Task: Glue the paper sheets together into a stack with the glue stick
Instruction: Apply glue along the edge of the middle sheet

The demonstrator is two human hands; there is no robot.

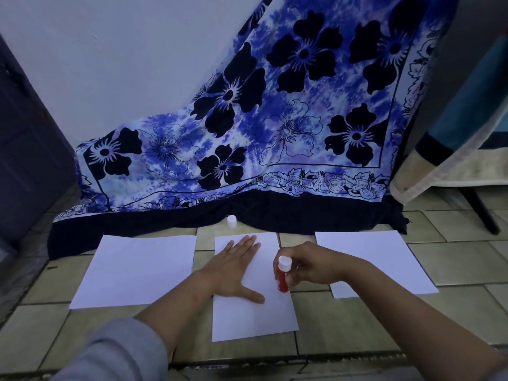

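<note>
Fig. legend. Early stage, by the look of it: 3 sheets lying apart on floor [357,331], none stacked yet. Mid sheet [254,317] pinned flat by L hand [235,266], palm down, fingers spread, grasping nothing. R hand [313,264] with grip clenched round glue stick [282,276], red body, white end up, other end down at mid sheet's R edge; contact w/ paper likely but not certain. Glue line not visible on white paper, so coverage cannot be judged. L sheet [134,270] and R sheet [384,254] untouched, each just beside mid sheet w/ strip of tile between.

Left to do, as judged: finish gluing mid sheet, lay 2nd sheet on, press, glue again, add 3rd.

Surroundings: white cap [232,220] standing beyond mid sheet, at hem of blue flowered cloth [275,119] draped down from wall to floor. Dark furniture leg [481,213] far R, well apart from sheets.

In the way: little. R forearm across near corner of R sheet, so risk of dragging it. Cap loose near cloth, easy to knock or lose.
</note>
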